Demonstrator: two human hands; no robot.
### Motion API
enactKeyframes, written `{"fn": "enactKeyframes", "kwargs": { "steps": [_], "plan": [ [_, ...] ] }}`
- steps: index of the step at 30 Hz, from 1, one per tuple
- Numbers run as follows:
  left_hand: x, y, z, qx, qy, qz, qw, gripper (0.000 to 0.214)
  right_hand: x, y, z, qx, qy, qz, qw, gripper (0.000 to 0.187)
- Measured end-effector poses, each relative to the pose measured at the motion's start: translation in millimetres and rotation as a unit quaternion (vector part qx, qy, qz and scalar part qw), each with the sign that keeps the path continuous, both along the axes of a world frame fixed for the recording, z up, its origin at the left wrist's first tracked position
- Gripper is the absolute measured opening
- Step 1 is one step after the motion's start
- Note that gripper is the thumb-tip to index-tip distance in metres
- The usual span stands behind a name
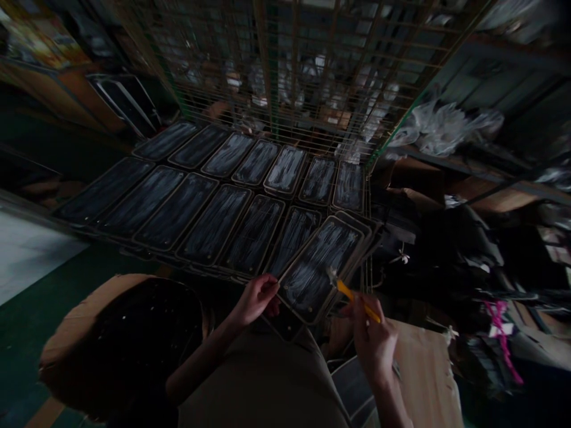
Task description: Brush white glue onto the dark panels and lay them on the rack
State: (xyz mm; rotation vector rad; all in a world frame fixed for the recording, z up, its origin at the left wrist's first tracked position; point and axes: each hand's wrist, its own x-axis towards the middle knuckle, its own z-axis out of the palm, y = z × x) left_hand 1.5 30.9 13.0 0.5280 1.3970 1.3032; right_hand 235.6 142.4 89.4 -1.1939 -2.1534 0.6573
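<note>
My right hand (372,333) is closed around a brush (359,300) with a yellow handle. Its bristle end touches or hovers just over a dark rectangular panel (323,267) with rounded corners and whitish streaks on its face. That panel lies tilted on a small stack of similar ones, near my lap. With fingers pinched, my left hand (259,297) holds the panel's near left corner. Beyond, two rows of like panels (214,223) lie side by side, most streaked the same way. The scene is dim, so fine detail of the coating is hard to see.
A wire mesh cage wall (276,71) stands behind the panels. At left front is a round container (143,327) with a dark inside and brown rim. Shelving at right holds clear plastic bags (439,128). A cardboard piece (423,368) lies beside my right forearm.
</note>
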Motion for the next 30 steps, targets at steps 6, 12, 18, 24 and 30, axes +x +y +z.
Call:
{"fn": "enactKeyframes", "kwargs": {
  "steps": [6, 12, 18, 24, 30],
  "plan": [
    [3.2, 0.3, 0.6, 0.004, -0.005, 0.018, 1.000, 0.048, -10.1, -2.0, 6.2, -0.190, 0.058, 0.103, 0.975, 0.027],
    [1.9, 5.3, 2.6, -0.012, 0.044, 0.003, 0.999, 0.045, -28.3, 95.3, -11.0, -0.037, 0.120, 0.013, 0.992, 0.031],
    [5.4, 5.1, -5.5, -0.012, 0.069, 0.015, 0.997, 0.039, -42.6, 117.5, -22.3, 0.016, 0.115, 0.022, 0.993, 0.028],
    [14.4, 7.5, -0.4, -0.026, 0.064, 0.062, 0.996, 0.039, -42.3, 140.9, -31.4, 0.039, 0.079, 0.046, 0.995, 0.031],
    [20.1, 10.6, -0.2, -0.036, 0.049, 0.081, 0.995, 0.042, -13.6, 134.5, -24.9, 0.112, 0.034, 0.021, 0.993, 0.027]
  ]
}}
